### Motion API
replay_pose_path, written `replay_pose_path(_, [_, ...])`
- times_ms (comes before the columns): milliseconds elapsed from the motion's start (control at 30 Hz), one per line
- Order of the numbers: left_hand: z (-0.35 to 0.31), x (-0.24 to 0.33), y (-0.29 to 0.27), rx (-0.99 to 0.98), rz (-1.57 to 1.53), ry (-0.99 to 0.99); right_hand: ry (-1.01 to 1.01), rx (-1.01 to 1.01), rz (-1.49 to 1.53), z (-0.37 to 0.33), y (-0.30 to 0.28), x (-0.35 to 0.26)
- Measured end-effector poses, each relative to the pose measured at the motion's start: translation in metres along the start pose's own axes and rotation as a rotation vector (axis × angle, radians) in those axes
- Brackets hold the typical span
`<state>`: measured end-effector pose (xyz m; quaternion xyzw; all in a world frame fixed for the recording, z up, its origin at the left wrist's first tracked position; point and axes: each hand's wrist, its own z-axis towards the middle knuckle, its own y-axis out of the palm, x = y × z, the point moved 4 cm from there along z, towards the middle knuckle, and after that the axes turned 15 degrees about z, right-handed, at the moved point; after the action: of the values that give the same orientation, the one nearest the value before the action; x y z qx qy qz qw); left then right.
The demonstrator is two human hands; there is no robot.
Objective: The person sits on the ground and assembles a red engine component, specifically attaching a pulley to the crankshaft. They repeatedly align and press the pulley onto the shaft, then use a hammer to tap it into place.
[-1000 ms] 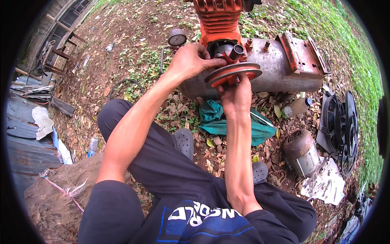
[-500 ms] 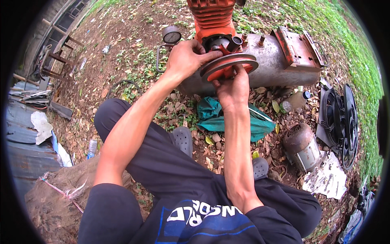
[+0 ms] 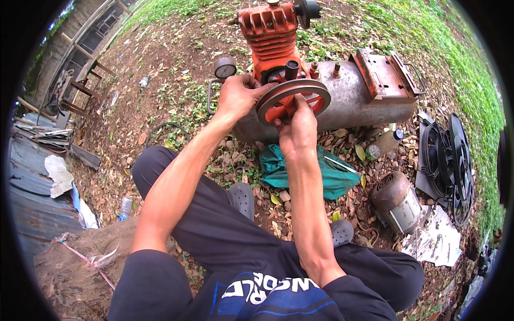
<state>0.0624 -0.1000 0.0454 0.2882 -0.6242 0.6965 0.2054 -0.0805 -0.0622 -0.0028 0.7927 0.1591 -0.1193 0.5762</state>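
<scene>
The person's left hand is partly curled, its thumb reaching to the left edge of the round, red-spoked metal pulley. The right hand comes from below, fingers bent at the spokes (whether either hand grips firmly, one cannot tell). The pulley sits before the red finned compressor pump, near the grey cylindrical metal tank

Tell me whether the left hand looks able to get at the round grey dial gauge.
Probably yes: the gauge stands just beyond the left hand with nothing visible between, though that hand is occupied at the grooved red-and-black metal wheel.
</scene>
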Motion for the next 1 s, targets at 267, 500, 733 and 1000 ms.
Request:
replay_pose_path(267, [0.02, -0.015, -0.008, 0.01, 0.143, 0.051, -0.233, -0.007, -0.044, -0.001, 0.009, 0.024])
replay_pose_path(500, [0.032, -0.035, 0.001, 0.033, -0.016, 0.081, -0.071, -0.012, -0.093, -0.004, 0.017, 0.012])
replay_pose_path(733, [0.03, -0.011, -0.004, 0.095, 0.123, 0.098, 0.01, -0.057, -0.106, 0.012, 0.013, 0.005])
replay_pose_path(1000, [0.018, 0.006, -0.012, 0.098, 0.227, 0.108, -0.359, -0.034, -0.777, 0.012, 0.012, -0.005])
